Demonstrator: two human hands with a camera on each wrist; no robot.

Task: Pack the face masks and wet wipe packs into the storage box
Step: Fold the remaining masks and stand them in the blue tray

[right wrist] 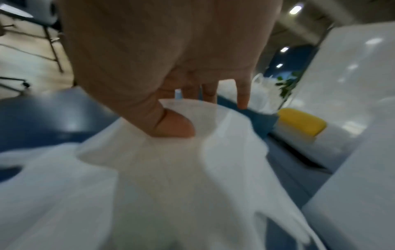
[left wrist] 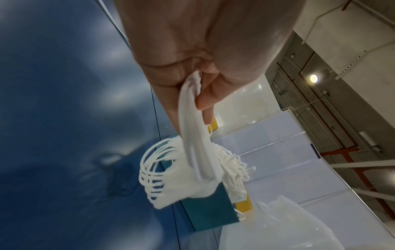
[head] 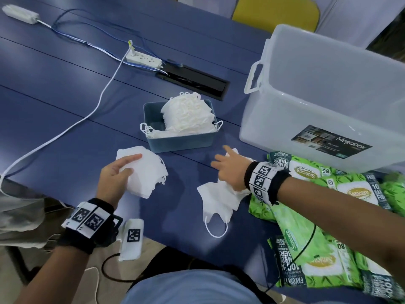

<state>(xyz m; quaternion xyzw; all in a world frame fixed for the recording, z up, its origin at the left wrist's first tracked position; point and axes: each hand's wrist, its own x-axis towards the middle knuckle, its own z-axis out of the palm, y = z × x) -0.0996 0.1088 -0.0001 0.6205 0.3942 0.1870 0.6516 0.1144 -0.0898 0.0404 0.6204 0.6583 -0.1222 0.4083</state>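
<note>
My left hand (head: 128, 166) holds a stack of white face masks (head: 146, 174) just above the blue table; in the left wrist view the thumb and fingers (left wrist: 205, 99) pinch the stack (left wrist: 192, 143) with its ear loops dangling. My right hand (head: 228, 167) lies palm down with straight fingers on a loose pile of masks (head: 217, 200) on the table, its thumb (right wrist: 175, 126) pressing the top one (right wrist: 171, 169). More masks (head: 188, 110) fill a small blue tray (head: 182, 140). The clear storage box (head: 328, 95) stands at the right. Several green wet wipe packs (head: 355, 194) lie in front of it.
A white power strip (head: 143, 59) with cables and a black cable slot (head: 192, 81) lie behind the tray. A white cord (head: 72, 126) runs across the left of the table. The table's near edge passes just below my wrists. A yellow chair (head: 276, 12) stands behind the table.
</note>
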